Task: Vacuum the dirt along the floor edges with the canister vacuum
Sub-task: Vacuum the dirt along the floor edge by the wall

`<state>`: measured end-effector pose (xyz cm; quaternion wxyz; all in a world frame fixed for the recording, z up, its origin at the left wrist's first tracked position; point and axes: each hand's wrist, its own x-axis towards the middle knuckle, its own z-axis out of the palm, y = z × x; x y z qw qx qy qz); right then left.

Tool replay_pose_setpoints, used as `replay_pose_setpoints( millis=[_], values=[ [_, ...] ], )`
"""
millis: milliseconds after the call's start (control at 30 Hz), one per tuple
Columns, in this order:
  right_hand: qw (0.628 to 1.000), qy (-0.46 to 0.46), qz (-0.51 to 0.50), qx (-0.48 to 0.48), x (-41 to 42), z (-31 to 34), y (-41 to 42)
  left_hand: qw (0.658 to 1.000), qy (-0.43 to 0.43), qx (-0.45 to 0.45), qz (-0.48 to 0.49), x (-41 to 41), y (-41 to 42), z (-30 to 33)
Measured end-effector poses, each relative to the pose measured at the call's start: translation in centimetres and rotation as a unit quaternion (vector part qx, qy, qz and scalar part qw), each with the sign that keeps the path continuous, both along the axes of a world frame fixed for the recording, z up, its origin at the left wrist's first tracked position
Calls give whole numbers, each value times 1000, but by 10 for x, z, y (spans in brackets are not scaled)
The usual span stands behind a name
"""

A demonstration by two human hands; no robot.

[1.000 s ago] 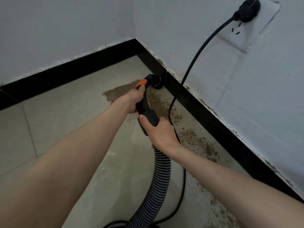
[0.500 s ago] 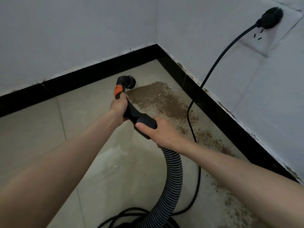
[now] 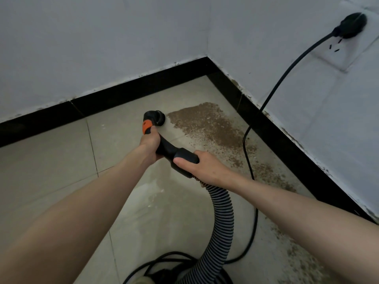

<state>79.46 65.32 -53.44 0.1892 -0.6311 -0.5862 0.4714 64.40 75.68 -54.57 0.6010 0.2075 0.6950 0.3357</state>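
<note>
Mid-sweep, by the look of it: right hand [image 3: 207, 166] wrapped round the hose cuff [image 3: 184, 158], ribbed hose [image 3: 222, 218] trailing back below the wrist; just ahead, left hand [image 3: 149, 145] gripping the black handle [image 3: 165, 147]; beyond its knuckles, brush nozzle [image 3: 154, 117] beside the dirt [image 3: 205, 125]. Next, probably swinging right along the skirting [image 3: 287, 144], clear of the power cord [image 3: 249, 160]
</note>
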Motion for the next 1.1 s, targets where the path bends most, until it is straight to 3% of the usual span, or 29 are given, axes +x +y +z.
replay_pose_setpoints(
  millis=[1100],
  values=[
    [998, 5, -66, 0, 23, -9, 5, 999, -22, 11, -48, 36, 14, -1]
  ],
)
